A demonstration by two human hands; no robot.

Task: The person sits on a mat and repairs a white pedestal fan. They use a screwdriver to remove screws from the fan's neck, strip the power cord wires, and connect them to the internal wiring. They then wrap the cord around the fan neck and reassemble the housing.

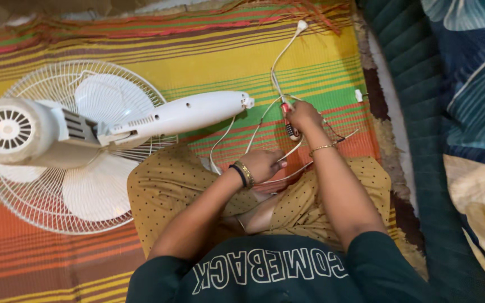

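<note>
Fan [74, 140] left of hands; mat [209, 62] beneath.

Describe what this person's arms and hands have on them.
Both forearms are bare below short dark green sleeves. The left hand has a black band and a gold bangle side by side at the wrist. The right hand has one thin gold bracelet at its wrist. No gloves; rings cannot be made out.
</note>
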